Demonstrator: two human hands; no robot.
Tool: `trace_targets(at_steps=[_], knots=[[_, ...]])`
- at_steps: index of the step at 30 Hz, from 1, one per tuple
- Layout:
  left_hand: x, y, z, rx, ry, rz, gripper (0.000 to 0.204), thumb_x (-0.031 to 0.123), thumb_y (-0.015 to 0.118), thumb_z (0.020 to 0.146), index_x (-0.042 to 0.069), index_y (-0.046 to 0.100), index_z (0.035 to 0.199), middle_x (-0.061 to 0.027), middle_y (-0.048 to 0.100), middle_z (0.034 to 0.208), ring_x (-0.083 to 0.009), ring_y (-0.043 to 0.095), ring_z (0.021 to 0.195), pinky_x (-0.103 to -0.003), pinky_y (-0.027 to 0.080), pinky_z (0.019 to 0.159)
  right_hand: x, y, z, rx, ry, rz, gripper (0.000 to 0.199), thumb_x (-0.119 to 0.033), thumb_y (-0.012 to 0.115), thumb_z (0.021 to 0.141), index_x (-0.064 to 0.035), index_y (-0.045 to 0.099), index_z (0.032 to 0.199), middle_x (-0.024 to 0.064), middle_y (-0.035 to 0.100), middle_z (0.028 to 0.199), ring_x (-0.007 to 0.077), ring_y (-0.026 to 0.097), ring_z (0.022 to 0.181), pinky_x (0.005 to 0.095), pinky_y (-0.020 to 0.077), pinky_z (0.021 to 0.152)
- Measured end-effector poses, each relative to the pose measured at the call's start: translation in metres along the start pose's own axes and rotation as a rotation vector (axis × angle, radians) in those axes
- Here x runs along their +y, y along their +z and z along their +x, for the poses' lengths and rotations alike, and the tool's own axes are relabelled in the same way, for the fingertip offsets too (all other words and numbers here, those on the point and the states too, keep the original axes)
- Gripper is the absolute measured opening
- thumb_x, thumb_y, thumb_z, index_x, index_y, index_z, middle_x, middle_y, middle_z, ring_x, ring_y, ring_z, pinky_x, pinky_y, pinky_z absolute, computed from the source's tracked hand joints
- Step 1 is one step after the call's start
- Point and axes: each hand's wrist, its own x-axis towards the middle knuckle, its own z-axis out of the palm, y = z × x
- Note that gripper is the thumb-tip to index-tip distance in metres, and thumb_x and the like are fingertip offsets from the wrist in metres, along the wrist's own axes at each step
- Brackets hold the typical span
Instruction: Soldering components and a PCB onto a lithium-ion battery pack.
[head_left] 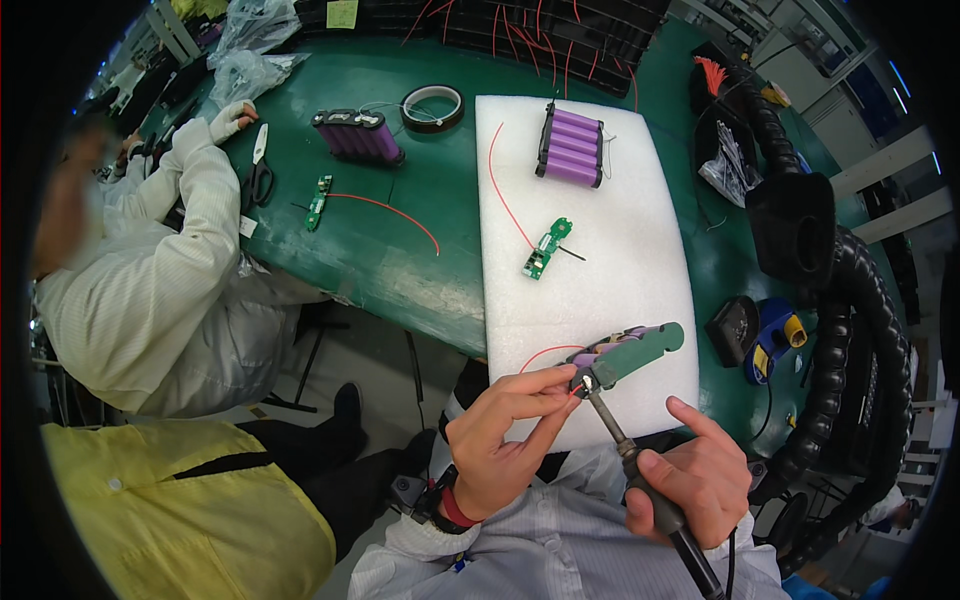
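My left hand (505,435) is closed in a pinch on a thin red wire (548,350) at the near left end of a battery pack (632,357). This pack has a green end board facing me and purple cells behind, and it rests on a white foam mat (640,255). In my right hand (695,480) is a soldering iron (655,492), gripped by its dark handle. Its metal tip meets the pack's end close to my left fingertips. Farther up the mat lie a green circuit board (547,249) with a red wire and a second purple battery pack (572,146).
Left on the green table (400,290) are another battery pack (358,137), black tape roll (432,108), circuit board (318,203) and scissors (260,170). At right stand a black fume hose (870,330) and blue iron stand (775,335). A co-worker's sleeve (205,200) rests at left.
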Motion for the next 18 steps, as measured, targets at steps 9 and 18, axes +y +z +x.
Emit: trace_targets(at_steps=[9, 18], knots=[[-0.0002, 0.0006, -0.0003, 0.000, 0.003, 0.010, 0.020, -0.017, 0.075, 0.081, -0.005, 0.066, 0.094, -0.0249, 0.073, 0.109, -0.0212, 0.074, 0.093, -0.031, 0.059, 0.083, 0.0012, -0.0003, -0.0002, 0.000, -0.017, -0.013, 0.023, -0.016, 0.078, 0.084, 0.0023, 0.070, 0.095, 0.0054, 0.065, 0.063, 0.0155, 0.059, 0.050, 0.0522, 0.0614, 0.088], [0.0000, 0.0007, -0.0007, 0.003, 0.010, 0.022, 0.019, -0.017, 0.075, 0.081, -0.005, 0.067, 0.094, -0.0254, 0.073, 0.109, -0.0220, 0.074, 0.092, -0.031, 0.060, 0.082, -0.0001, -0.0014, 0.0005, 0.004, 0.027, 0.015, 0.025, -0.016, 0.078, 0.084, 0.0021, 0.068, 0.098, 0.0063, 0.066, 0.062, 0.0171, 0.063, 0.052, 0.0535, 0.0601, 0.090]])
